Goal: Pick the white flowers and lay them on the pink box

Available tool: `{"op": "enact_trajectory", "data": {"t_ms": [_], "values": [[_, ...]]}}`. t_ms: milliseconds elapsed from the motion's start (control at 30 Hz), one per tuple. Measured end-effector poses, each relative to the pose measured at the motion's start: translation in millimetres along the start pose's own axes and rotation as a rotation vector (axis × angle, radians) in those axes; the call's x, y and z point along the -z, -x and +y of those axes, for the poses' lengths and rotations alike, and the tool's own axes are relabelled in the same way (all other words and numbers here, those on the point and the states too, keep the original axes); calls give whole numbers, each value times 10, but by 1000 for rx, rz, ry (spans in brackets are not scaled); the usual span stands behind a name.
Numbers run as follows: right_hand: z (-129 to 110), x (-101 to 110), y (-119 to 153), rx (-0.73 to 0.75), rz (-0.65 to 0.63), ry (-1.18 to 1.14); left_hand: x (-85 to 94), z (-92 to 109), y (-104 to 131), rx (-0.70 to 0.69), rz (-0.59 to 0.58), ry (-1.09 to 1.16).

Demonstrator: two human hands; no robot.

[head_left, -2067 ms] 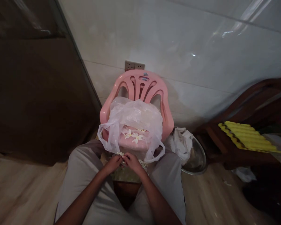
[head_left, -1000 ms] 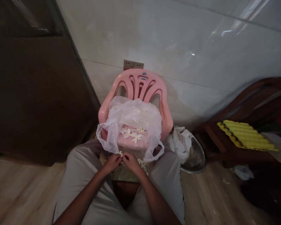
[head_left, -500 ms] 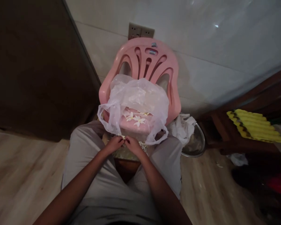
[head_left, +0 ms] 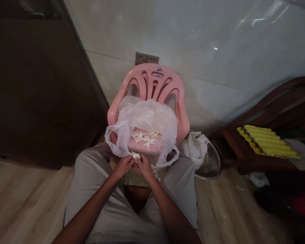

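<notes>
My left hand (head_left: 125, 165) and my right hand (head_left: 144, 165) meet between my knees, fingers closed around a pale cream flower (head_left: 134, 155). Its petals show above my fingertips. Just beyond, a thin whitish plastic bag (head_left: 148, 113) lies spread on a pink plastic chair (head_left: 181, 118). Two white flowers with yellowish centres (head_left: 148, 141) rest at the bag's opening, and parts of others show behind them. Beside my right hand, several small white pieces (head_left: 155, 173) lie on a surface partly hidden by my hands.
Right of the chair, a metal basin (head_left: 217, 162) holds a crumpled white bag (head_left: 196, 147). Farther right, a yellow ridged item (head_left: 269, 141) lies on a dark wooden seat (head_left: 234, 142). A dark panel (head_left: 40, 88) stands at the left. Wall sockets (head_left: 146, 58) are behind the chair.
The view has tilted, so the chair and bag appear lower. More of the pale flower shows above my fingers, and my hands have shifted slightly.
</notes>
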State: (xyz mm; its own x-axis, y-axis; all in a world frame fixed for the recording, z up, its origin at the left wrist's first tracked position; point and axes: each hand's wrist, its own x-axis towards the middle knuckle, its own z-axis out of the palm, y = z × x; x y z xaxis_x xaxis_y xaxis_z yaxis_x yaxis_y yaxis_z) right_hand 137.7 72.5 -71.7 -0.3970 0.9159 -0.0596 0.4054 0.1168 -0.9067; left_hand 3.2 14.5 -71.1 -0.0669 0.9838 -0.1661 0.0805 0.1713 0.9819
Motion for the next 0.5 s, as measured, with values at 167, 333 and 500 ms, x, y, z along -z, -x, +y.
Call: {"op": "enact_trajectory", "data": {"t_ms": [167, 333, 500], "values": [[8, 46, -26, -91, 126, -209, 16, 57, 5, -7, 105, 1], [-20, 82, -51, -207, 157, -371, 6, 170, 16, 28, 99, 142], [-109, 172, -38, -243, 312, -444, -67, 196, 38, 71, 74, 131]]}}
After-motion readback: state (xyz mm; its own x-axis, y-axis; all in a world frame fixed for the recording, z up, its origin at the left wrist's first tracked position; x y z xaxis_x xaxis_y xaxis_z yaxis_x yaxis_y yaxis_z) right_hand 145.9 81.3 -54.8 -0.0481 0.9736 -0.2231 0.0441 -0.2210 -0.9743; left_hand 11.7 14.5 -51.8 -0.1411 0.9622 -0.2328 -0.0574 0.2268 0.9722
